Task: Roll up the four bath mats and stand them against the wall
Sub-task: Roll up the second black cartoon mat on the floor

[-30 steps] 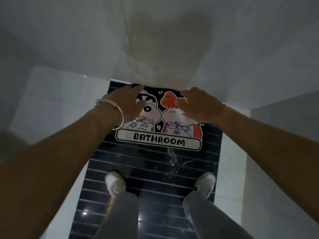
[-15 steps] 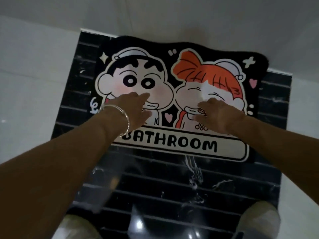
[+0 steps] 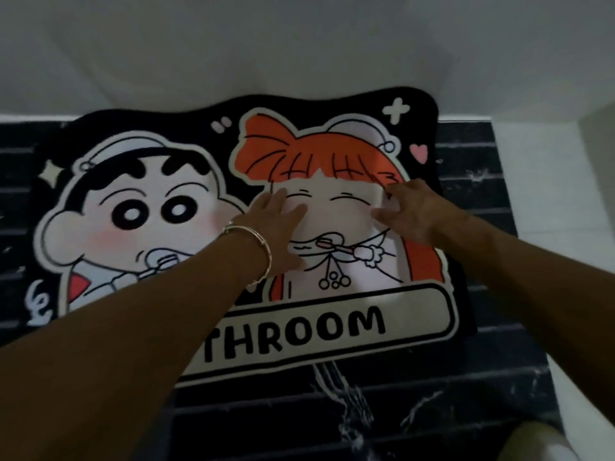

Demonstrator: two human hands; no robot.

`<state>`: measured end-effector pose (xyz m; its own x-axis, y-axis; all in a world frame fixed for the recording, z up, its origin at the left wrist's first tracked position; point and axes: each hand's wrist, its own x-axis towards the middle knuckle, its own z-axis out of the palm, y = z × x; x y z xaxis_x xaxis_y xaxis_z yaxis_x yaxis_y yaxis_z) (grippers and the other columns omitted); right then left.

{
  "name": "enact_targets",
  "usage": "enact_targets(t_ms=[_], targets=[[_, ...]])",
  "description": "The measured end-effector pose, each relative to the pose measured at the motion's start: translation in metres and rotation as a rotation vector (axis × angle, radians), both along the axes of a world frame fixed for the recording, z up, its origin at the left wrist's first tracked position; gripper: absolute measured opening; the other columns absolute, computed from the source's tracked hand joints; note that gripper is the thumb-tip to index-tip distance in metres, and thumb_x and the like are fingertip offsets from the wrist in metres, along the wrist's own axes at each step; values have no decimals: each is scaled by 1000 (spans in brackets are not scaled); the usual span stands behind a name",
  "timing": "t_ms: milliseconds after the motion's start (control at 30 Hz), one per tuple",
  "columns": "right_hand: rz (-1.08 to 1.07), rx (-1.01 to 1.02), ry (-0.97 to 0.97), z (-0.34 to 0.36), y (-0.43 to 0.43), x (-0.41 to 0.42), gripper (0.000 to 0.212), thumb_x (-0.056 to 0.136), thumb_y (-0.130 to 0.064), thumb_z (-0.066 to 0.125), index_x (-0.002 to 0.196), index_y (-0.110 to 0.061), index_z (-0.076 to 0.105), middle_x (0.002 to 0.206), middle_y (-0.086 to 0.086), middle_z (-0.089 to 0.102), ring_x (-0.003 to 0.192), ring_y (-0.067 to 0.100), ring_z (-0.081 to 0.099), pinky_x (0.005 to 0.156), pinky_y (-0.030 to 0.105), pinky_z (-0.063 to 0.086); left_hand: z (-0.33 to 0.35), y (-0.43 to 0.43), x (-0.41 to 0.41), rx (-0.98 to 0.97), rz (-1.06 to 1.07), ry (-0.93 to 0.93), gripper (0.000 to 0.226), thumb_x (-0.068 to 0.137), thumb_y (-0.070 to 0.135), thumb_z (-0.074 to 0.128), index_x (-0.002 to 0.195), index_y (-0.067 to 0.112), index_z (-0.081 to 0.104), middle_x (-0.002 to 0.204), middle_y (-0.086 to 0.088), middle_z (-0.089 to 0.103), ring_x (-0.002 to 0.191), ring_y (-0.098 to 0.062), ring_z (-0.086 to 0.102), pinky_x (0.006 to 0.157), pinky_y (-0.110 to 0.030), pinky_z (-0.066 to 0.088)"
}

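Wall, pale and plain, fills the whole top of the view and meets the floor along a line just behind the bath mat. Floor beneath is black marble-look tile with thin pale grout lines and white veining, bordered on the right by a strip of lighter tile. The bath mat lies flat and unrolled on the dark tile, its wavy far edge touching or nearly touching the wall base, its right edge stopping short of the lighter strip, its left edge near the frame border. It carries two cartoon children, one black-haired, one orange-haired, over a label whose visible letters read "THROOM". Dark tile lies bare along the near edge and to the right of the mat; against the wall there is no gap to speak of. Both forearms reach across the mat from the near side. The left hand, a thin metal bangle at its wrist, rests with fingers spread flat on the orange-haired figure's face. The right hand lies just beside it, fingers loosely spread on the mat, gripping nothing.
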<state>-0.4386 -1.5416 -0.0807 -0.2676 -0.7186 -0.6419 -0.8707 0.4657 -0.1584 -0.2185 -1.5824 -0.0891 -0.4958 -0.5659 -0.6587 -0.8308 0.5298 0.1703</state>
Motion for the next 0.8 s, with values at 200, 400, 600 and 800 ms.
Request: enact_targets(t_ms=[200, 400, 600, 800], targets=[[-243, -29, 35, -7, 12, -15, 56, 94, -37, 52, 140, -10, 35, 145, 18, 26, 129, 38, 33, 106, 44, 35, -10, -3, -3, 31, -67, -113, 103, 82, 45, 67, 150, 29, -9, 155, -10, -24, 145, -31, -14, 118, -46, 13], [-470, 6, 98, -15, 17, -32, 57, 92, -32, 53, 139, -5, 33, 141, 26, 26, 129, 42, 32, 110, 48, 30, -3, -7, -3, 125, -6, -101, 100, 84, 37, 66, 149, 31, -9, 154, -6, -27, 144, -27, -18, 117, -41, 9], [-513, 60, -59, -1, 10, -61, 35, 88, -9, 61, 115, 9, 47, 100, 21, 58, 81, 32, 59, 63, 38, 51, 7, 4, -16, 172, 147, -72, 86, 89, 47, 54, 151, 26, -1, 158, -7, -17, 145, -29, -10, 118, -47, 12], [-420, 327, -198, 25, 20, -61, 24, 91, -6, 47, 67, -8, 49, 60, 9, 49, 49, 18, 43, 45, 23, 34, 23, 48, -24, 256, 235, 50, 89, 89, 55, 50, 150, 25, -7, 158, -7, -15, 146, -29, -7, 118, -46, 10]])
